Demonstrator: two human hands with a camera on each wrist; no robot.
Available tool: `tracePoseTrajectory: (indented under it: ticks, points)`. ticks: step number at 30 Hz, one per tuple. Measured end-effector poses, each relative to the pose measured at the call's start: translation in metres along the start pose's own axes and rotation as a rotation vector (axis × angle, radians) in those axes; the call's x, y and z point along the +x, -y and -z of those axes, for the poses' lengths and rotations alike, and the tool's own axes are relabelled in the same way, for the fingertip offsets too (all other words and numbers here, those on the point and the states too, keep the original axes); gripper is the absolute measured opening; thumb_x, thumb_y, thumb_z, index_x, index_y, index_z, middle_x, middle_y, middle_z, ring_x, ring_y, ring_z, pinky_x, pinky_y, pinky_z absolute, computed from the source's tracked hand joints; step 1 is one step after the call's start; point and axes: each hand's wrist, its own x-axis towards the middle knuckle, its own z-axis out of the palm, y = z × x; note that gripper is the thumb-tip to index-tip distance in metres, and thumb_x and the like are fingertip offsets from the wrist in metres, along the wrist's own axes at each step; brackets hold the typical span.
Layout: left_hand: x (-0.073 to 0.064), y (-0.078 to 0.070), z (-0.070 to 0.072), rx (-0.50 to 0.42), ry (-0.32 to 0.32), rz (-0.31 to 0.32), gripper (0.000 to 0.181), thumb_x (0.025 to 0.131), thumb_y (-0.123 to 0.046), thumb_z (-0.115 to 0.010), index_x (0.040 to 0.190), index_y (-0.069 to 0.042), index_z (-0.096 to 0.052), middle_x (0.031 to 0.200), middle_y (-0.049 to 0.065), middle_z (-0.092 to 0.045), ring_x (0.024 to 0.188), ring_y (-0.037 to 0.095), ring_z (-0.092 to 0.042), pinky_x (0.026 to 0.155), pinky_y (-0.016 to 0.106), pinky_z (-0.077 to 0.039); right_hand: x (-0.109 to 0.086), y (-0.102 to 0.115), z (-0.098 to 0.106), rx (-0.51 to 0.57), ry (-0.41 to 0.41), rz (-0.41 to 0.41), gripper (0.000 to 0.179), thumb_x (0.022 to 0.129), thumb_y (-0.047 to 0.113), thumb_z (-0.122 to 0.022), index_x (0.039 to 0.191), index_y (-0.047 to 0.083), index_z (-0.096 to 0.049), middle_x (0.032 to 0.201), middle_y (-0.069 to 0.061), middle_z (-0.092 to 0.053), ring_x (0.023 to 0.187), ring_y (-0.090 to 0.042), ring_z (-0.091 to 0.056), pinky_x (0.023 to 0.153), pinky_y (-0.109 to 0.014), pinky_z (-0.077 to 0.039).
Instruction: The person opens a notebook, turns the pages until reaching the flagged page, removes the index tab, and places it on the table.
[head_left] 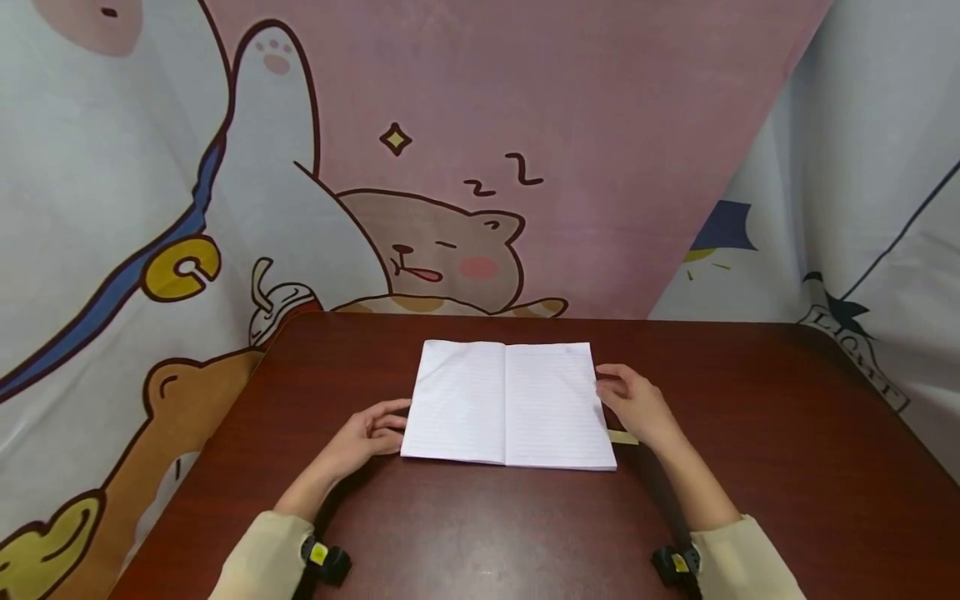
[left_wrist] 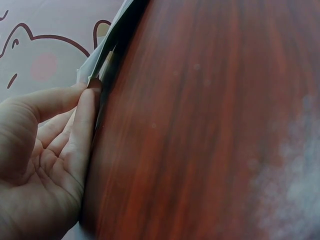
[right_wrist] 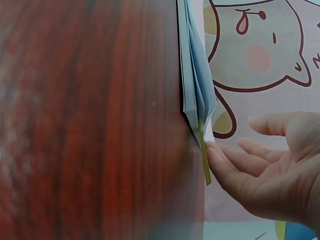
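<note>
Steadying the open notebook (head_left: pixel 461 408) near the table's (head_left: pixel 480 533) far edge wants light pressure: left hand (head_left: pixel 366 435) pinching its side, right hand (head_left: pixel 641 406) loose, fingers apart.

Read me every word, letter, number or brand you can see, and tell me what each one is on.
"Z" (small): pink backdrop, above the drawn bear.
"Z" (larger): same backdrop, up and to the right.
"CAT", apparently: white cloth at the right, folded; remaining letters unclear.
Notebook: faint mark at the right page's top, too small to read; no other text legible.
</note>
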Motion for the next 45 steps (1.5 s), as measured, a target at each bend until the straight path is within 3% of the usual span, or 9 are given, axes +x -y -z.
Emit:
tracePoseTrajectory:
  ticks: [4, 10, 16, 22, 26, 37, 45]
  points:
    - [0.0010, -0.0001, -0.0002, 0.001, -0.007, 0.002, 0.058, 0.094, -0.001, -0.063, 0.148, 0.002, -0.041, 0.125, 0.028, -0.060, 0.096, 0.006, -0.065, 0.082, 0.024, -0.057, -0.0015, 0.0013, 0.0002, -0.022, -0.010, -0.020, 0.042, 0.102, 0.015, -0.052, 0.140, -0.003, -0.048, 0.128, -0.029, -0.063, 0.120, -0.041, -0.062, 0.094, -0.050, -0.054]
    - [0.0013, -0.0011, -0.0007, 0.001, -0.009, 0.002, 0.058, 0.094, 0.000, -0.063, 0.148, 0.002, -0.041, 0.124, 0.028, -0.061, 0.095, 0.006, -0.065, 0.082, 0.024, -0.058, -0.0024, 0.0034, 0.0009, -0.026, -0.038, -0.030, 0.039, 0.102, 0.014, -0.054, 0.137, -0.003, -0.052, 0.124, -0.028, -0.066, 0.113, -0.039, -0.066, 0.078, -0.034, -0.054]
    - [-0.0004, -0.0005, 0.0003, -0.005, 0.004, -0.022, 0.058, 0.095, -0.001, -0.063, 0.148, 0.006, -0.039, 0.124, 0.031, -0.059, 0.096, 0.005, -0.065, 0.083, 0.023, -0.057, 0.0003, 0.0018, 0.0015, -0.017, -0.079, -0.019, 0.037, 0.097, 0.011, -0.062, 0.131, -0.003, -0.056, 0.117, -0.024, -0.070, 0.106, -0.036, -0.068, 0.077, -0.030, -0.055]
    - [-0.0005, 0.0004, 0.0006, -0.009, 0.000, -0.008, 0.058, 0.095, -0.001, -0.063, 0.148, 0.004, -0.040, 0.124, 0.029, -0.060, 0.095, 0.005, -0.065, 0.082, 0.022, -0.057, 0.0036, -0.0017, 0.0003, 0.026, -0.070, -0.056, 0.040, 0.093, 0.010, -0.067, 0.129, -0.004, -0.057, 0.102, -0.022, -0.069, 0.080, -0.021, -0.067, 0.070, -0.030, -0.060]
    - [-0.0002, 0.0003, 0.0001, -0.009, -0.004, -0.004, 0.059, 0.094, -0.002, -0.064, 0.148, 0.003, -0.040, 0.124, 0.028, -0.060, 0.095, 0.005, -0.065, 0.082, 0.022, -0.057, 0.0040, -0.0020, -0.0014, 0.018, -0.060, -0.070, 0.040, 0.092, 0.010, -0.069, 0.127, -0.005, -0.059, 0.095, -0.020, -0.069, 0.073, -0.018, -0.066, 0.069, -0.031, -0.059]
    - [-0.0001, 0.0006, -0.0001, -0.007, 0.001, -0.005, 0.058, 0.095, -0.001, -0.062, 0.148, 0.003, -0.040, 0.125, 0.028, -0.060, 0.095, 0.005, -0.065, 0.082, 0.022, -0.057, 0.0031, -0.0029, -0.0019, 0.024, -0.066, -0.074, 0.021, 0.092, 0.011, -0.069, 0.104, -0.006, -0.067, 0.088, -0.017, -0.070, 0.075, -0.021, -0.068, 0.069, -0.031, -0.059]
    - [-0.0012, -0.0015, 0.0003, -0.031, 0.009, -0.014, 0.058, 0.095, 0.000, -0.061, 0.149, 0.006, -0.038, 0.124, 0.033, -0.058, 0.094, 0.004, -0.065, 0.083, 0.022, -0.057, 0.0062, -0.0039, -0.0030, 0.076, -0.073, -0.071, 0.023, 0.095, 0.013, -0.065, 0.111, -0.005, -0.065, 0.097, -0.020, -0.070, 0.077, -0.019, -0.066, 0.074, -0.037, -0.061]
